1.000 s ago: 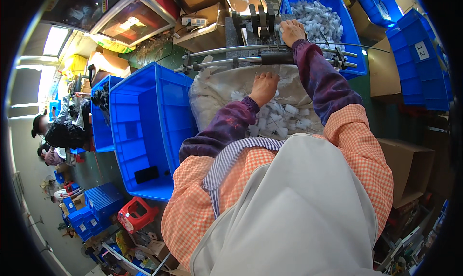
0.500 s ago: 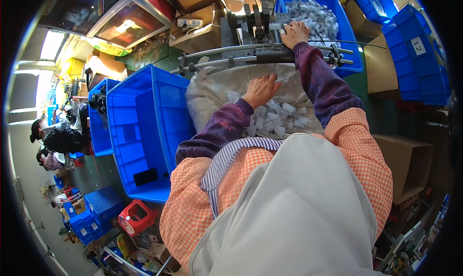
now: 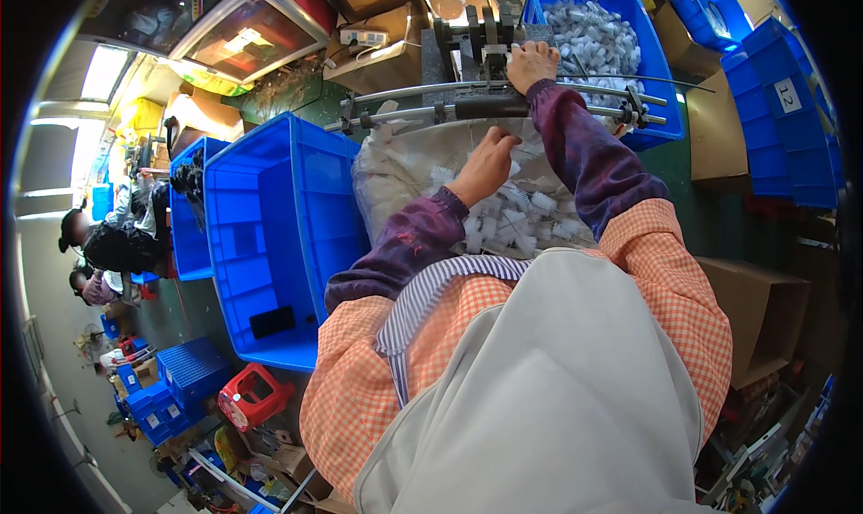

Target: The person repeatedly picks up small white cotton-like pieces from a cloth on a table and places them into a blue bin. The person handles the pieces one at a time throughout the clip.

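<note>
My right hand point(image 3: 532, 66) is at the bench machine point(image 3: 490, 48), its bent fingers closed against the right side of the metal head. What those fingertips grip is hidden. Lower and to the left, my left hand point(image 3: 485, 166) hovers over a cloth-lined container point(image 3: 387, 172), thumb and fingers pinched together. Anything in that pinch is too thin to make out. Loose white bristle brushes point(image 3: 512, 219) lie heaped in the cloth below it. Two metal rails point(image 3: 409, 111) with a dark sleeve run between the machine and the container.
A blue bin point(image 3: 661, 74) full of small white pieces point(image 3: 593, 42) stands right of the machine. At my left is a big blue crate point(image 3: 261, 235) with a dark flat object inside. A red stool point(image 3: 254, 397), cardboard boxes point(image 3: 751, 321) and stacked blue crates point(image 3: 782, 110) surround me.
My right hand has shifted left, closer to the machine's head, covering the white piece seen there before. My left hand has turned slightly; the thin sliver that stuck out rightward no longer shows there.
</note>
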Demonstrator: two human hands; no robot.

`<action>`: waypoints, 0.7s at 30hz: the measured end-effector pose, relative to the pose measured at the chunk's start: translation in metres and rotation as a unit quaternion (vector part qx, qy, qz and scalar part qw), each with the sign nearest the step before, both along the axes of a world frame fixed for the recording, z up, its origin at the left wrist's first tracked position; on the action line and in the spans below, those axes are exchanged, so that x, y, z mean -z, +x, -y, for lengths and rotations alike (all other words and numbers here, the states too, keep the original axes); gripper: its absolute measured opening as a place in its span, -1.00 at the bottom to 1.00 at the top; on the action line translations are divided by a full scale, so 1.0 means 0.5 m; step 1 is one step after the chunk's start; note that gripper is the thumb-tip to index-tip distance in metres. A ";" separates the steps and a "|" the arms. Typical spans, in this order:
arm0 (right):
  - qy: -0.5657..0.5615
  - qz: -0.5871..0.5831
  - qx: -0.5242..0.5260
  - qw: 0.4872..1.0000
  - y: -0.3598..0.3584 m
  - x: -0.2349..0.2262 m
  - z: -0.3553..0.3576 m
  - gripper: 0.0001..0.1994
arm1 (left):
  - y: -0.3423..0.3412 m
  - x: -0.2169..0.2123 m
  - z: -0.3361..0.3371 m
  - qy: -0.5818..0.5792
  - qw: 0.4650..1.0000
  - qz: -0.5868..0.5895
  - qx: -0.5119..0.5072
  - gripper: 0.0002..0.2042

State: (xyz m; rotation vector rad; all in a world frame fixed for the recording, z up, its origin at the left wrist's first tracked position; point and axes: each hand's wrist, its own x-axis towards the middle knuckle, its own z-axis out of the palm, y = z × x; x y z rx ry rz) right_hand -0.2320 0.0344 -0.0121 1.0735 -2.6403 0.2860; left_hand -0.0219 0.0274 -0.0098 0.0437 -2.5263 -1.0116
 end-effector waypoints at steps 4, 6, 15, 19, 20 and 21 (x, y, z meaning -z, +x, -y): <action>0.007 0.034 0.002 0.999 -0.046 0.004 -0.043 -0.74 | 0.015 -0.028 0.014 0.046 0.998 0.028 -0.034 -0.80; 0.000 0.052 -0.013 0.999 -0.079 0.009 -0.067 -0.76 | 0.015 -0.040 0.019 0.052 0.997 0.025 -0.042 -0.81; 0.098 -0.015 0.150 0.984 -0.199 -0.075 -0.149 -0.80 | -0.014 -0.078 0.006 0.057 0.998 -0.022 -0.025 -0.85; -0.011 -0.041 0.052 0.998 -0.165 -0.087 -0.225 -0.75 | -0.040 -0.096 -0.003 0.039 0.998 -0.046 -0.029 -0.86; -0.075 0.009 -0.100 0.992 -0.114 -0.095 -0.238 -0.68 | -0.045 -0.097 -0.004 0.030 0.998 -0.052 -0.034 -0.86; -0.067 0.174 -0.179 0.966 -0.063 -0.110 -0.241 -0.68 | -0.051 -0.100 -0.005 0.028 0.997 -0.057 -0.041 -0.84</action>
